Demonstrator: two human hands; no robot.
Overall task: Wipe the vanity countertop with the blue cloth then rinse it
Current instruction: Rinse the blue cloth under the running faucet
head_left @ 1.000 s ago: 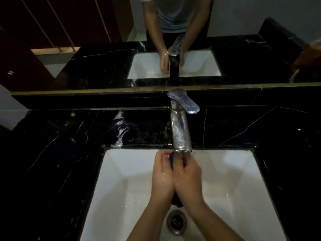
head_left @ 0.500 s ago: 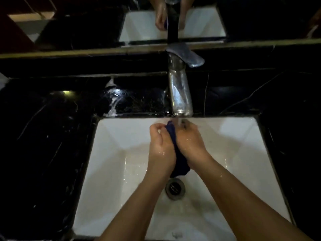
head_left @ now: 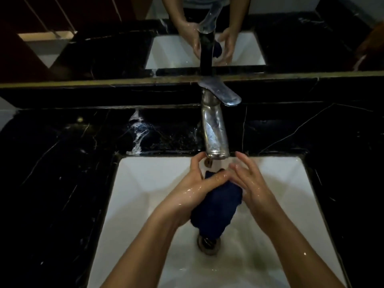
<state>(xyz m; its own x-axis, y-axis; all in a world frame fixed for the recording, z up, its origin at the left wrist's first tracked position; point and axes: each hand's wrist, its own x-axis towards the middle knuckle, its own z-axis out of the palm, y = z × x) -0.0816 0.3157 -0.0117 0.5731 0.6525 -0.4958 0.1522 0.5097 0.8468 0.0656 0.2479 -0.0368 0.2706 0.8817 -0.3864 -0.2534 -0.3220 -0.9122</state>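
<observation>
Head view over a white rectangular sink [head_left: 145,183] set in a black marble vanity countertop [head_left: 62,163]. A wadded blue cloth [head_left: 218,210] is held between both hands above the basin, at 6 o'clock from the spout of the chrome faucet [head_left: 215,134]; its lower end hangs just above the drain [head_left: 208,243]. The left hand [head_left: 193,188], wet and glistening, holds the cloth from its 9 o'clock side, the thumb lying across the top of the fabric and the fingers curled up toward the spout. The right hand [head_left: 252,183] presses against the cloth from its 3 o'clock side with fingers extended and slightly spread, palm toward the fabric. Water pools pale in the basin around the drain, and streaks of water lie on the countertop at 10 o'clock from the faucet base. The faucet lever [head_left: 223,93] points toward 4 o'clock. At 12 o'clock a mirror [head_left: 83,48] reflects the sink, faucet, both hands and cloth.
</observation>
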